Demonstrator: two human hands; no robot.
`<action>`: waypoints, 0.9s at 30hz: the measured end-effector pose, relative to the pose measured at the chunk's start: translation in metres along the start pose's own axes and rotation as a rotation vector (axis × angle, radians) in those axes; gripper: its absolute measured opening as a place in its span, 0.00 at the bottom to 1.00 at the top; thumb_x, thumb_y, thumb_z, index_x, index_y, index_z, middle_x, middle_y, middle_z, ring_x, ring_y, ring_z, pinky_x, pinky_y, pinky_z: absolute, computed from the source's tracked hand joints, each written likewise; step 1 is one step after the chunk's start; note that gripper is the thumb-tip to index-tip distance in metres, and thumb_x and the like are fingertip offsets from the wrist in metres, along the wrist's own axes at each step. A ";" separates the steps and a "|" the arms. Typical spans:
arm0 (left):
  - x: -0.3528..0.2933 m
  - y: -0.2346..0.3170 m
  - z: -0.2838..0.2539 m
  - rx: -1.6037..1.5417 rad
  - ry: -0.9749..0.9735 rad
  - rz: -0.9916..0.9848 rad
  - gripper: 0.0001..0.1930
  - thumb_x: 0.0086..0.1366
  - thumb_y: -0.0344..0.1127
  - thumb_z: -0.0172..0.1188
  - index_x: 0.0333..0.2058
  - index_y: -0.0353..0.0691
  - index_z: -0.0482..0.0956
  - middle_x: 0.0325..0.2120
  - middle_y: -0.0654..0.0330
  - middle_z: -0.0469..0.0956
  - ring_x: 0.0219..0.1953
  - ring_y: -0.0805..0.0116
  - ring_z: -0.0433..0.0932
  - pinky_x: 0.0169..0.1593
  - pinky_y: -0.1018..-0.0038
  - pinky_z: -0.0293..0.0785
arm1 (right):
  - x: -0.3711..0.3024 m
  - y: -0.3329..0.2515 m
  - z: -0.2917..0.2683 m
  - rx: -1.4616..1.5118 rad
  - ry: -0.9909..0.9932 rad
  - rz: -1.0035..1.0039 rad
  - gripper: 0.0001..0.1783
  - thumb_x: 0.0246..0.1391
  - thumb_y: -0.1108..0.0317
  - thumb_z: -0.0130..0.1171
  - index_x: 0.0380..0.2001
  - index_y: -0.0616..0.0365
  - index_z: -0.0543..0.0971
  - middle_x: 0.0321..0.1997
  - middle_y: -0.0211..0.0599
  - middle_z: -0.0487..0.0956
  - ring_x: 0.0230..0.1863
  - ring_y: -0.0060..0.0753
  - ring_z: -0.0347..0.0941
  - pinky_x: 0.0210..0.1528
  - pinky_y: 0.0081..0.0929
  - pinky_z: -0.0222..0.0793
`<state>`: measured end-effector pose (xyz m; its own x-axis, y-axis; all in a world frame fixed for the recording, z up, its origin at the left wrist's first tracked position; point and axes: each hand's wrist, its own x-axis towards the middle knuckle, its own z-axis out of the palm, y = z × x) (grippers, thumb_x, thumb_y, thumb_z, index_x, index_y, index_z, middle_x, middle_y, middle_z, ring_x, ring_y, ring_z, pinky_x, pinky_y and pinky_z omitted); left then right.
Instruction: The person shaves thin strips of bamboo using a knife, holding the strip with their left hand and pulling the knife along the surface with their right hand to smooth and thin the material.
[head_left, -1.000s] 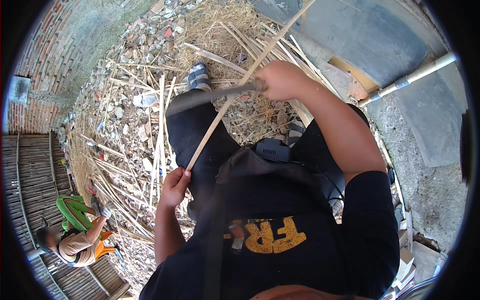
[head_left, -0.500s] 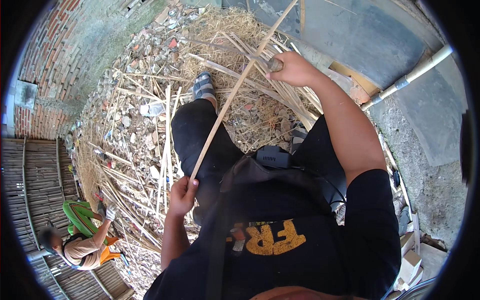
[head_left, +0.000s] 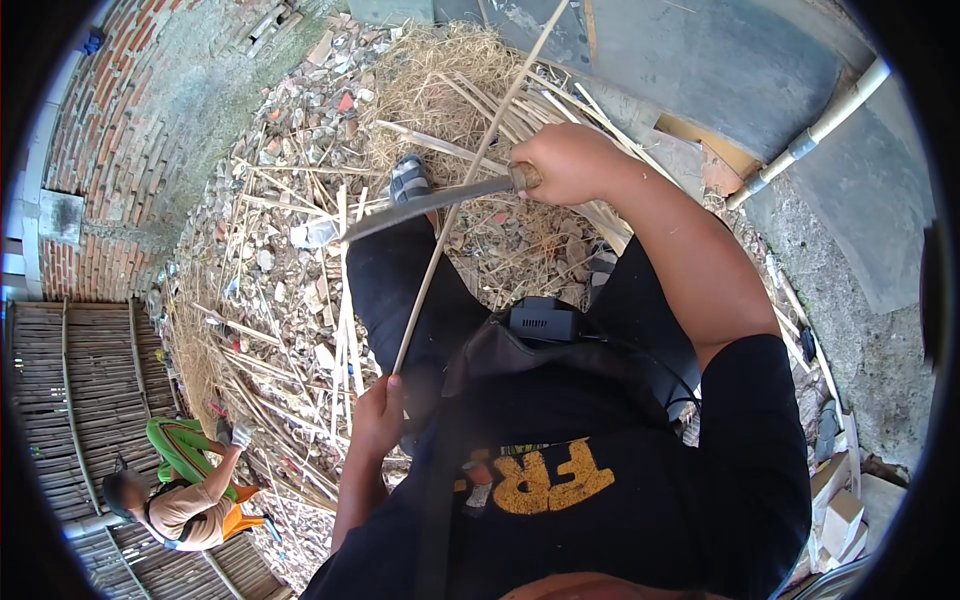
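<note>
Your left hand (head_left: 378,415) pinches the lower end of a long, thin, pale wooden strip (head_left: 425,285) between thumb and fingers. The strip slants up and away, passing left of the fingers of your right hand (head_left: 562,165). Those fingers close round the handle of a long, grey metal blade (head_left: 430,206), which extends left from them across the strip; contact cannot be confirmed. Loose, pale, narrow slats (head_left: 343,310) lie beyond your left fingers, leftward.

Weathered brick wall (head_left: 112,165), slatted bamboo wall (head_left: 103,350), rubble-strewn ground (head_left: 282,285)
</note>
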<state>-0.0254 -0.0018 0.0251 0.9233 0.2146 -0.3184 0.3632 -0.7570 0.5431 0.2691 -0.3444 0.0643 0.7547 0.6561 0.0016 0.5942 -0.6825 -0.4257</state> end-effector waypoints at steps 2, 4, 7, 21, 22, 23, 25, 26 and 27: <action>0.001 -0.009 0.005 0.008 0.016 0.036 0.27 0.77 0.51 0.44 0.32 0.30 0.75 0.21 0.44 0.77 0.27 0.47 0.79 0.33 0.57 0.72 | 0.000 -0.004 0.004 -0.061 -0.015 -0.021 0.15 0.48 0.57 0.71 0.36 0.52 0.83 0.29 0.44 0.82 0.38 0.51 0.81 0.40 0.48 0.73; 0.002 -0.015 0.008 0.016 0.026 0.073 0.26 0.77 0.51 0.44 0.32 0.30 0.75 0.20 0.46 0.76 0.25 0.50 0.79 0.33 0.58 0.71 | 0.001 -0.004 0.003 -0.024 -0.037 -0.024 0.15 0.48 0.57 0.71 0.35 0.53 0.83 0.29 0.44 0.81 0.38 0.51 0.80 0.40 0.48 0.73; 0.008 -0.026 0.009 -0.155 0.008 0.073 0.26 0.78 0.52 0.45 0.32 0.32 0.75 0.19 0.56 0.74 0.23 0.65 0.74 0.31 0.65 0.69 | 0.008 0.014 0.007 0.050 -0.040 0.020 0.14 0.49 0.57 0.71 0.32 0.55 0.82 0.28 0.43 0.81 0.36 0.50 0.80 0.39 0.47 0.72; 0.012 -0.028 0.017 -0.388 0.001 0.093 0.29 0.79 0.52 0.43 0.23 0.37 0.73 0.15 0.67 0.68 0.20 0.78 0.64 0.26 0.75 0.59 | 0.010 -0.005 -0.001 0.031 -0.106 -0.014 0.16 0.50 0.55 0.71 0.34 0.56 0.82 0.29 0.46 0.81 0.36 0.48 0.80 0.39 0.45 0.72; 0.013 -0.029 0.017 -0.389 0.002 0.091 0.29 0.79 0.52 0.43 0.23 0.37 0.73 0.15 0.67 0.68 0.20 0.78 0.64 0.26 0.75 0.59 | 0.008 -0.006 -0.007 0.118 -0.200 0.046 0.17 0.50 0.55 0.71 0.33 0.56 0.82 0.30 0.46 0.81 0.36 0.47 0.79 0.39 0.44 0.72; 0.013 -0.029 0.018 -0.389 -0.002 0.076 0.28 0.79 0.51 0.43 0.23 0.37 0.73 0.15 0.66 0.68 0.20 0.78 0.64 0.26 0.75 0.60 | 0.009 0.004 -0.006 0.127 -0.165 0.059 0.16 0.51 0.56 0.71 0.33 0.58 0.82 0.30 0.46 0.80 0.35 0.45 0.79 0.38 0.43 0.71; 0.015 -0.026 0.016 -0.391 -0.011 0.071 0.28 0.79 0.51 0.43 0.23 0.37 0.73 0.15 0.66 0.68 0.21 0.78 0.64 0.27 0.75 0.60 | 0.017 0.029 0.006 0.116 -0.117 0.085 0.16 0.51 0.56 0.70 0.33 0.58 0.82 0.29 0.45 0.80 0.34 0.45 0.79 0.38 0.43 0.72; 0.016 -0.020 0.011 -0.405 -0.030 0.066 0.26 0.79 0.48 0.44 0.25 0.36 0.74 0.17 0.67 0.69 0.21 0.80 0.64 0.26 0.75 0.61 | 0.019 0.032 0.008 0.105 -0.071 0.109 0.16 0.51 0.56 0.70 0.34 0.58 0.82 0.27 0.44 0.80 0.33 0.45 0.79 0.38 0.43 0.72; 0.016 -0.016 0.010 -0.419 -0.050 0.063 0.24 0.79 0.44 0.45 0.26 0.35 0.74 0.18 0.69 0.69 0.21 0.81 0.64 0.25 0.76 0.61 | 0.017 0.033 0.014 0.081 0.000 0.123 0.15 0.50 0.57 0.69 0.34 0.56 0.83 0.27 0.45 0.80 0.33 0.47 0.79 0.38 0.44 0.73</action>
<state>-0.0173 0.0083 0.0036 0.9419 0.1382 -0.3061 0.3350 -0.4492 0.8282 0.2979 -0.3512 0.0376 0.8204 0.5692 -0.0551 0.4729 -0.7294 -0.4943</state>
